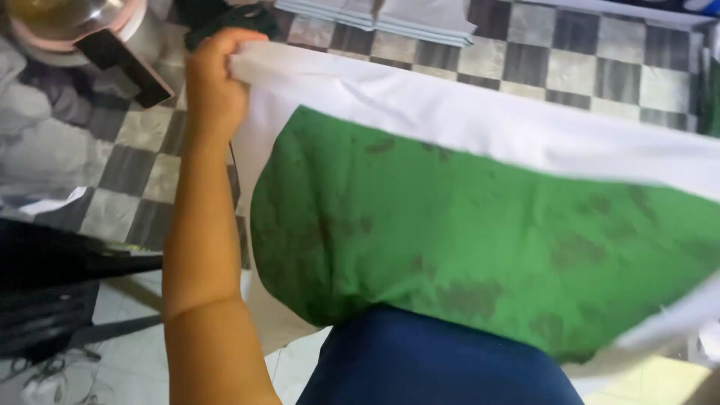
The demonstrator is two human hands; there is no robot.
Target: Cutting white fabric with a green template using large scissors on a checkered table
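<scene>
Left hand is clamped shut on the top corner of a white fabric sheet, pulling it taut across the frame toward the right edge. A stained green cushion-like pad sits inside or behind the white cloth, resting on a dark blue-clad lap. Right hand isn't in the shot. Grey checkered floor is underneath, with a black stand off to the left.

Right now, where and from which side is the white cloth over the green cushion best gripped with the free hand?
Probably the stretched top hem of the white cloth, toward its right end, pinched from above. The left hand already clamps the left corner, so that edge runs taut and free above the stained green cushion; lower down, the cloth lies against the cushion.
</scene>
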